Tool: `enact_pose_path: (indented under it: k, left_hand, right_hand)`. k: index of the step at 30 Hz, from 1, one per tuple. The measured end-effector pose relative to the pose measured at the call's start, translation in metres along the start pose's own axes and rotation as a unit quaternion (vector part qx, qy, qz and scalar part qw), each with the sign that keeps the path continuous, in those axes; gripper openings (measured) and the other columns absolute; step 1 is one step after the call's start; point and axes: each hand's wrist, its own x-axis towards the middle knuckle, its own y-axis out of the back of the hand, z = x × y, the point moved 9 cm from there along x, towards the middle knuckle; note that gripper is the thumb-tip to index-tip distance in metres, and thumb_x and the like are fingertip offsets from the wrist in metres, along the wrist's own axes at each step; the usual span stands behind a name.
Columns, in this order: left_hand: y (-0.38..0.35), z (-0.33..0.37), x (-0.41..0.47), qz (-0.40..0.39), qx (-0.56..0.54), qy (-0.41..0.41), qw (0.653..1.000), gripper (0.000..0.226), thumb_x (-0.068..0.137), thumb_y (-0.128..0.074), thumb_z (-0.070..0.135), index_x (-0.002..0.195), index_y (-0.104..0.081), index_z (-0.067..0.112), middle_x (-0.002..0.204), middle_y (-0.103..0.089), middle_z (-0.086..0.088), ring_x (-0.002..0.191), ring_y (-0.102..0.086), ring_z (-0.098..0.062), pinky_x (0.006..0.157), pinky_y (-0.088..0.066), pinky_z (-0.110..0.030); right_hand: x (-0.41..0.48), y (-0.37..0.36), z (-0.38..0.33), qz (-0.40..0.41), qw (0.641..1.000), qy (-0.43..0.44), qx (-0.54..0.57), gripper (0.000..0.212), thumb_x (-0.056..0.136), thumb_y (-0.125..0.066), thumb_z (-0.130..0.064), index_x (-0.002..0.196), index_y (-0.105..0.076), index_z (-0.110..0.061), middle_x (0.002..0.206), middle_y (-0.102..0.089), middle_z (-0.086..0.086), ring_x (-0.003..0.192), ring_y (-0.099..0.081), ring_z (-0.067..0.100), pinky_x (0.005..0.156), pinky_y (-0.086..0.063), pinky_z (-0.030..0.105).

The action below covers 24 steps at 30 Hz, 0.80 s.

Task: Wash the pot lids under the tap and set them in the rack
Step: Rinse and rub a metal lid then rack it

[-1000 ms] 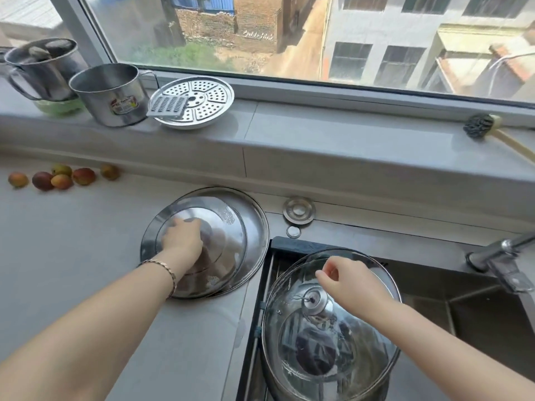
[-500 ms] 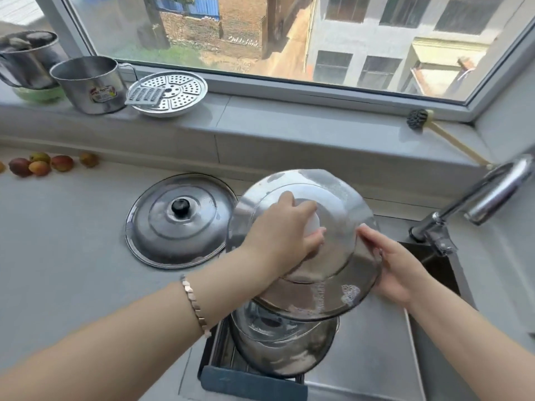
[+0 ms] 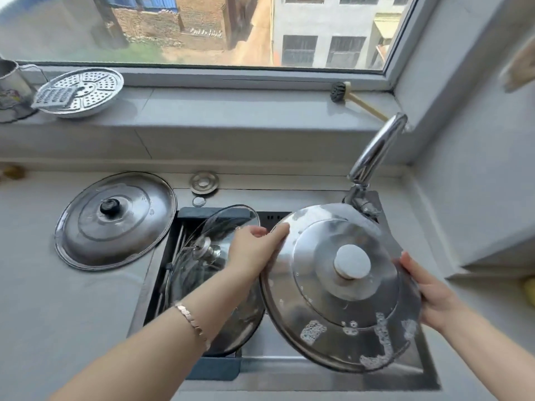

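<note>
Steel lid (image 3: 341, 287): round, domed in stepped rings, pale flat knob at centre, top face toward camera. Patches of soap foam along its lower rim. Held tilted over the sink (image 3: 318, 369), below the tap (image 3: 376, 151). Left hand (image 3: 254, 247) grips the upper-left rim, fingers curled over the edge. Right hand (image 3: 428, 293) clasps the right rim, fingers behind. Glass lid (image 3: 208, 273) lies in the dark rack (image 3: 212, 369) at sink's left. Larger steel lid (image 3: 115, 221), black knob, flat on the counter (image 3: 58, 314).
</note>
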Motion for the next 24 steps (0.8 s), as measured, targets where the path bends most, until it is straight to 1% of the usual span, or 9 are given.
enact_pose_path:
  k: [1, 3, 6, 8, 10, 12, 14, 17, 24]
  left_hand:
    - [-0.002, 0.004, -0.002, 0.003, -0.008, -0.011, 1.000, 0.043, 0.072, -0.069, 0.052, 0.086, -0.067, 0.012, 0.081, -0.066, -0.002, 0.071, -0.059, -0.012, 0.062, -0.047, -0.015]
    - [-0.011, 0.011, -0.005, -0.007, -0.005, -0.019, 1.000, 0.036, 0.081, -0.065, 0.044, 0.073, -0.063, 0.009, 0.067, -0.055, -0.004, 0.058, -0.048, -0.013, 0.050, -0.039, -0.015]
    - [-0.027, 0.012, -0.006, -0.038, -0.028, 0.018, 0.999, 0.042, 0.080, -0.067, 0.043, 0.091, -0.063, 0.002, 0.079, -0.063, -0.010, 0.064, -0.056, -0.018, 0.059, -0.046, -0.026]
    - [-0.038, 0.009, -0.003, -0.051, -0.091, 0.075, 0.992, 0.037, 0.080, -0.069, 0.036, 0.097, -0.062, 0.004, 0.085, -0.069, -0.013, 0.066, -0.063, -0.022, 0.061, -0.053, -0.029]
    - [-0.046, 0.008, 0.000, -0.053, -0.148, 0.102, 0.982, 0.029, 0.081, -0.069, 0.030, 0.093, -0.062, 0.005, 0.074, -0.069, -0.010, 0.056, -0.064, -0.020, 0.055, -0.054, -0.028]
    - [-0.047, 0.010, 0.006, -0.019, -0.155, 0.088, 0.984, 0.022, 0.081, -0.070, 0.026, 0.087, -0.062, 0.006, 0.064, -0.068, -0.007, 0.047, -0.062, -0.016, 0.048, -0.053, -0.026]
    - [-0.044, 0.011, 0.011, 0.034, -0.124, 0.059, 0.990, 0.022, 0.080, -0.072, 0.024, 0.089, -0.063, 0.005, 0.069, -0.068, -0.009, 0.050, -0.063, -0.017, 0.050, -0.053, -0.027]
    - [-0.041, 0.018, 0.015, 0.086, -0.073, 0.009, 0.994, 0.022, 0.077, -0.075, 0.024, 0.087, -0.065, 0.007, 0.077, -0.068, -0.009, 0.068, -0.063, -0.023, 0.069, -0.053, -0.037]
    - [-0.042, 0.027, 0.025, 0.111, -0.071, -0.015, 0.991, 0.020, 0.075, -0.076, 0.024, 0.079, -0.064, 0.010, 0.076, -0.066, -0.008, 0.071, -0.060, -0.021, 0.067, -0.050, -0.031]
  right_hand:
    - [0.002, -0.001, 0.007, -0.010, 0.998, -0.047, 0.030, 0.062, 0.093, -0.051, -0.042, 0.131, -0.046, 0.006, 0.133, -0.047, 0.031, 0.127, -0.045, 0.035, 0.111, -0.030, 0.044]
    - [0.000, 0.017, 0.002, 0.075, 0.995, -0.064, -0.025, 0.070, 0.038, -0.094, -0.043, 0.092, -0.075, -0.003, 0.096, -0.071, 0.021, 0.089, -0.070, 0.027, 0.078, -0.057, 0.039]
    - [0.002, 0.013, -0.014, 0.097, 0.993, -0.044, -0.047, 0.073, 0.016, -0.095, -0.042, 0.077, -0.077, -0.007, 0.082, -0.074, 0.015, 0.074, -0.072, 0.023, 0.059, -0.059, 0.033]
    - [0.011, 0.018, -0.018, 0.102, 0.991, -0.060, -0.067, 0.071, 0.020, -0.093, -0.045, 0.078, -0.078, -0.008, 0.082, -0.074, 0.013, 0.073, -0.072, 0.022, 0.057, -0.058, 0.030]
    - [0.024, 0.036, -0.019, 0.140, 0.977, -0.087, -0.135, 0.065, 0.044, -0.084, -0.053, 0.092, -0.075, -0.010, 0.091, -0.074, 0.012, 0.083, -0.071, 0.024, 0.068, -0.057, 0.029]
    - [0.036, 0.055, -0.025, 0.202, 0.942, -0.109, -0.245, 0.065, 0.070, -0.063, -0.058, 0.114, -0.065, -0.010, 0.111, -0.068, 0.013, 0.104, -0.064, 0.029, 0.087, -0.049, 0.032]
    - [0.050, 0.074, -0.036, 0.274, 0.897, -0.111, -0.328, 0.064, 0.083, -0.052, -0.058, 0.120, -0.057, -0.007, 0.116, -0.063, 0.014, 0.110, -0.059, 0.028, 0.091, -0.045, 0.034]
    - [0.076, 0.079, -0.051, 0.317, 0.874, -0.113, -0.351, 0.061, 0.086, -0.046, -0.060, 0.114, -0.054, -0.006, 0.096, -0.063, 0.012, 0.089, -0.063, 0.026, 0.074, -0.051, 0.029]
    - [0.119, 0.079, -0.066, 0.346, 0.857, -0.149, -0.352, 0.035, 0.093, -0.041, -0.042, 0.092, -0.051, -0.008, 0.072, -0.053, 0.006, 0.057, -0.054, 0.019, 0.049, -0.040, 0.022]
